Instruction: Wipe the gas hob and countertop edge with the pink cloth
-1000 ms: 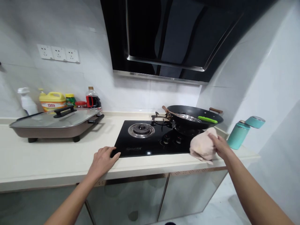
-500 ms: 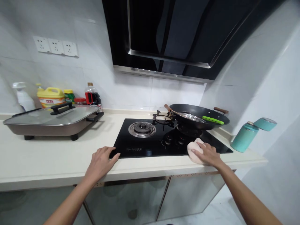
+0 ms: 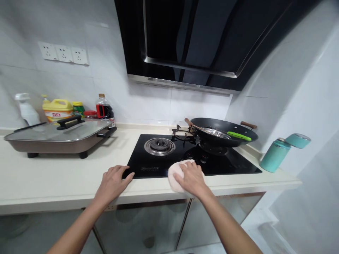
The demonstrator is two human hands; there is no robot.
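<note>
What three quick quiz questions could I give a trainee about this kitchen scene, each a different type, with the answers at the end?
1. Multiple choice: Which of the person's hands is on the pale cloth?
A) the left only
B) the right only
C) both

2. True or false: The glass lid is on the long brown pan.

3. Count: How many white socket plates are in the row above that pan?

Key:
1. B, the right hand; the left hand rests at the front-left corner of the black hob.
2. True.
3. Three.
</note>
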